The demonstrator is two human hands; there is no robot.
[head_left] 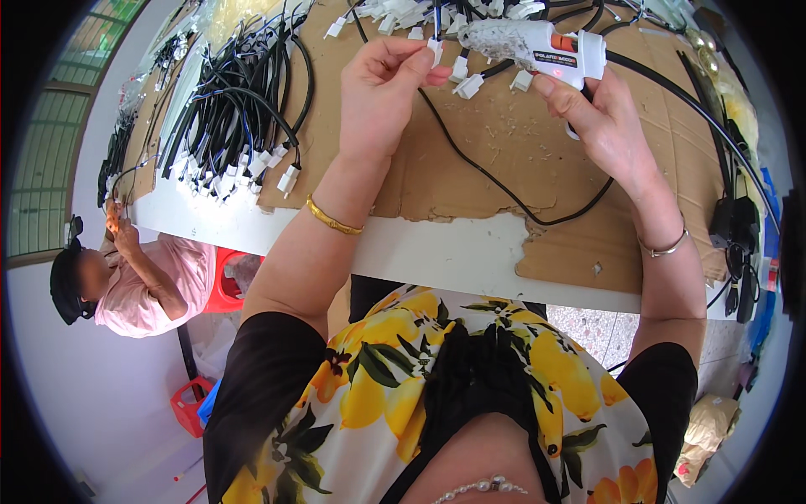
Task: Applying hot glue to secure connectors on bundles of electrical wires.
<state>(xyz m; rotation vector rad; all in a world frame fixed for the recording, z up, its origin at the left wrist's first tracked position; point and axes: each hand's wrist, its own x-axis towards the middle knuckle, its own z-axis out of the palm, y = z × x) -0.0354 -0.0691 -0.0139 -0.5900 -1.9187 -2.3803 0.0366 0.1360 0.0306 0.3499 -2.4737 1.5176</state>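
My left hand pinches a small white connector on the end of a thin wire, held just above the cardboard sheet. My right hand grips a white glue gun with an orange trigger part. Its nozzle points left toward the connector. A black power cord loops from the gun across the cardboard. More white connectors lie just beyond my hands.
A bundle of black cables with white plugs lies at the left on the white table. Black adapters hang at the right edge. Another person sits at lower left beside a red stool.
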